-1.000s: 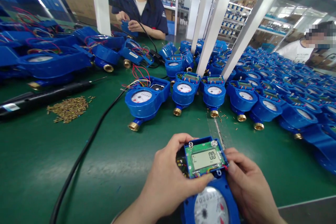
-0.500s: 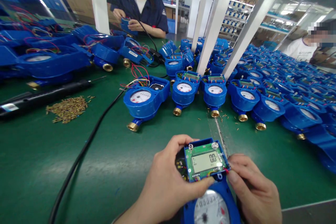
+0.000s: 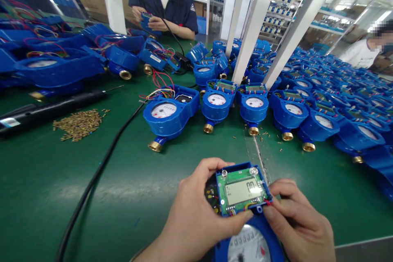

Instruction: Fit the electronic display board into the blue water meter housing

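Circuit board (image 3: 244, 177) in a blue plastic frame (image 3: 236, 167) sits right in our grip. Our left hand (image 3: 196, 213) is closed around its left edge, and our right hand (image 3: 297, 221) pinches its right edge, next to a thin red wire (image 3: 267, 202). We think the board is light but easy to hurt, so the sides of the frame look like the best place to hold, away from the screen (image 3: 242, 191). Just below the grip is a blue water meter (image 3: 250, 247) that seems joined to it — heavier, we guess, with a hard shell. Ahead of the grip, more meters (image 3: 216, 106) stand on a green bench mat (image 3: 46, 188) — and to the left lie a black cable (image 3: 102, 172) and brass bits (image 3: 78, 125).
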A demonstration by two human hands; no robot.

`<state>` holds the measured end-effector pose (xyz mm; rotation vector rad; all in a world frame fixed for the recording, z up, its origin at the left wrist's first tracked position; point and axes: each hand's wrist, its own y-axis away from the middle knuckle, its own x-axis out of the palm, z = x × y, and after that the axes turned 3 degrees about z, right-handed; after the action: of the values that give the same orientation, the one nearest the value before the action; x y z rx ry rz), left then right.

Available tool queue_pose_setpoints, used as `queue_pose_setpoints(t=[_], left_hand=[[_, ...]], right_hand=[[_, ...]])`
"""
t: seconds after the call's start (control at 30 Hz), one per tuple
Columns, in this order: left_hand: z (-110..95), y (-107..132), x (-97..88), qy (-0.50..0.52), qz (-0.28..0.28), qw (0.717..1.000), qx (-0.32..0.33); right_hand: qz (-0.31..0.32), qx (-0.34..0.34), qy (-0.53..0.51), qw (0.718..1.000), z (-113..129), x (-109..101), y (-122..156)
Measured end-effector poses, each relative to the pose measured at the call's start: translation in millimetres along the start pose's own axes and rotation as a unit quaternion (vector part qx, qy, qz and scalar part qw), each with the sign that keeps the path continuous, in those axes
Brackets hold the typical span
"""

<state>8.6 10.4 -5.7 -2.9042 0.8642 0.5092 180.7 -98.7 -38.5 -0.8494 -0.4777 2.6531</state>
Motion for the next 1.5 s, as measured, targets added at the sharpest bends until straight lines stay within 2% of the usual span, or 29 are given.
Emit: queue_pose_setpoints(t=[0.07, 0.17, 0.27, 0.43, 0.63, 0.8, 0.97, 1.2, 1.27, 1.37, 1.5], left_hand=[[1.6, -0.4, -0.4, -0.005, 0.005, 1.000, 0.003], [1.3, -0.5, -0.1, -0.002, 0.013, 1.000, 0.003], [-2.1, 0.2, 1.1, 0.011, 0.002, 1.000, -0.012], [-4.1, 0.2, 0.4, 0.005, 0.007, 1.000, -0.018], [-1.2, 1.0, -2.6, -0.024, 0.022, 0.999, 0.005], [-3.8, 4.2, -0.6, -0.019, 0.030, 0.999, -0.012], [-8.0, 4.6, -0.4, -0.043, 0.025, 0.999, -0.021], [-10.6, 4.3, -1.2, -0.111, -0.011, 0.993, 0.029], [-12.1, 4.1, -0.9, -0.106, -0.003, 0.994, 0.018], [-14.9, 4.4, -0.3, -0.100, 0.017, 0.995, -0.011], [-16.6, 5.4, -0.9, -0.110, 0.011, 0.994, -0.013]], right_hand=[[0.023, 0.087, -0.082, 0.993, -4.1, 0.2, 1.2], [0.040, 0.207, -0.241, 0.947, -10.1, 1.3, 1.9], [0.049, 0.249, -0.322, 0.912, -13.3, 1.3, 0.4], [0.075, 0.271, -0.297, 0.913, -12.6, -4.2, -3.0], [0.066, 0.270, -0.250, 0.928, -12.5, -3.3, -2.0], [0.038, 0.258, -0.216, 0.941, -14.2, 1.4, 6.0], [0.045, 0.233, -0.147, 0.960, -13.6, 0.4, 11.8], [0.051, 0.216, -0.186, 0.957, -16.8, -0.9, 22.2], [0.050, 0.223, -0.188, 0.955, -14.3, -1.4, 22.6], [0.011, 0.200, -0.108, 0.974, -9.0, -1.2, 16.9], [-0.036, 0.118, 0.040, 0.992, -4.7, -1.0, 5.5]])
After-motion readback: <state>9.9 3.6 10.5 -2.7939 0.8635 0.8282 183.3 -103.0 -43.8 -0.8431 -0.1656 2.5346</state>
